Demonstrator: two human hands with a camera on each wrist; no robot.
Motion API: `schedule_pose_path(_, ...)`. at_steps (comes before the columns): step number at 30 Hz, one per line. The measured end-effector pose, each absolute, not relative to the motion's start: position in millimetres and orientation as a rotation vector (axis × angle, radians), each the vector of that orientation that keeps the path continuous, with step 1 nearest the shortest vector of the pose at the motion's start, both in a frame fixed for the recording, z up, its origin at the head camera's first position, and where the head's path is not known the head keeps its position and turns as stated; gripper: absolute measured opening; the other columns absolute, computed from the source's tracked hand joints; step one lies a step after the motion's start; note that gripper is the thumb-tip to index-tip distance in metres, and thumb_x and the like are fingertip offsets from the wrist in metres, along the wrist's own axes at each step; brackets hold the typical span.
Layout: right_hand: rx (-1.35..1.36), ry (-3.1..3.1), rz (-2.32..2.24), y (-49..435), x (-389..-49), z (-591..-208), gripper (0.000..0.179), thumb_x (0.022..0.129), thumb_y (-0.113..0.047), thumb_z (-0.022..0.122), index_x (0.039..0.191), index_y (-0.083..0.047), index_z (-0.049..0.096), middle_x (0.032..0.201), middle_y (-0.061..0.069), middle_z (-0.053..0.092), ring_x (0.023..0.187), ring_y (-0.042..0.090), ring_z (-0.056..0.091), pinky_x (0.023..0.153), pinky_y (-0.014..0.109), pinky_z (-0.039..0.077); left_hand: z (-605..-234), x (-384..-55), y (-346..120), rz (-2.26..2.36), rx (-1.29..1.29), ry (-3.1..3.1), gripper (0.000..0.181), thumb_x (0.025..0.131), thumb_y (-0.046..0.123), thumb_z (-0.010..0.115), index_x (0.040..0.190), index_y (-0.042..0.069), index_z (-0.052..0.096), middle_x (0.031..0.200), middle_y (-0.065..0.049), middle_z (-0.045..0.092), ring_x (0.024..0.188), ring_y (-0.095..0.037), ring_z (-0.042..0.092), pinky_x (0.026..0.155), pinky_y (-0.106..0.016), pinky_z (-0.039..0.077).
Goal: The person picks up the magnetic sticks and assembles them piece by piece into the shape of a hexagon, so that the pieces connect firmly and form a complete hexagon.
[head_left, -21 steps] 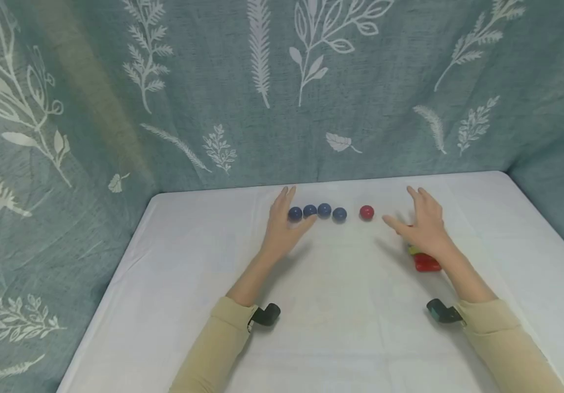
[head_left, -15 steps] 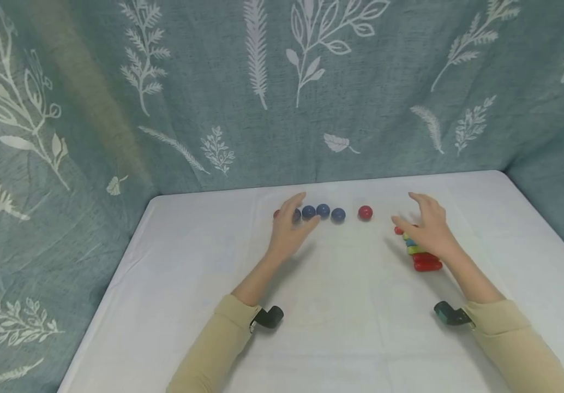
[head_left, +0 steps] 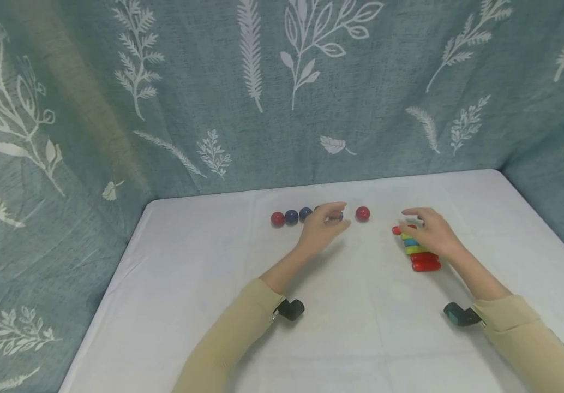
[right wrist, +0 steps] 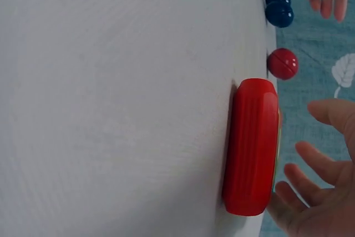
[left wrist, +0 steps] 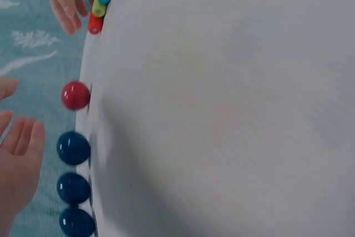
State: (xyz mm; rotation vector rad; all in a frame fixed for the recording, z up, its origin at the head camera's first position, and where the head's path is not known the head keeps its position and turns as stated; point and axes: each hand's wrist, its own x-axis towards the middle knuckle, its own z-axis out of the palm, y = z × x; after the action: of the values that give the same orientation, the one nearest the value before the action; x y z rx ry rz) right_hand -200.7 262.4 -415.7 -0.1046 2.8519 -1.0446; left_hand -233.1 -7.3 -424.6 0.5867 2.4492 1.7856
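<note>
My left hand (head_left: 322, 226) hovers at the right end of a row of dark blue balls (head_left: 291, 217), thumb and fingers apart, partly covering two of them. In the left wrist view its palm (left wrist: 19, 165) holds nothing. One red ball (head_left: 277, 219) sits at the row's left end; another red ball (head_left: 363, 213) lies apart to the right, between the hands. My right hand (head_left: 431, 233) is over a line of coloured rods (head_left: 426, 266) in red, yellow-green and blue, hiding some. Its fingers are spread and loosely bent beside the nearest red grooved rod (right wrist: 252, 148).
A white cloth covers the table (head_left: 331, 327). Patterned green-blue fabric (head_left: 272, 136) hangs behind its far edge and along both sides. Small black cameras (head_left: 292, 309) are strapped at both wrists.
My left hand has moved right along the row, uncovering the red ball at the left end. My right hand has shifted slightly right and nearer, uncovering more rods. The balls keep their order.
</note>
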Motion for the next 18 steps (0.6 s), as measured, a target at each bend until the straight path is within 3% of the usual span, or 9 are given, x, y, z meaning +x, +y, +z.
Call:
schedule_pose_path(9, -0.062, 2.809, -1.037, 262, -202, -420, 0.056, 0.095, -0.026, 0.061, 0.139, 0.005, 0.044, 0.141, 0.031, 0.038, 0.122, 0.046, 0.041, 0.098, 0.06, 0.04, -425, -247, 34, 1.602, 0.685, 2.568, 0.047, 0.09, 0.01, 0.07, 0.133, 0.002, 0.056, 0.132, -0.014, 0.056, 0.12, -0.024, 0.056, 0.098, -0.021, 0.043)
schedule_pose_path(18, -0.028, 2.812, -0.997, 265, -202, -423, 0.051, 0.096, -0.026, 0.06, 0.135, 0.005, 0.049, 0.133, 0.03, 0.047, 0.115, 0.043, 0.048, 0.094, 0.056, 0.044, -430, -258, 50, 1.363, 0.729, 2.73, 0.051, 0.089, 0.015, 0.068, 0.137, 0.003, 0.052, 0.135, -0.015, 0.055, 0.124, -0.026, 0.052, 0.102, -0.027, 0.041)
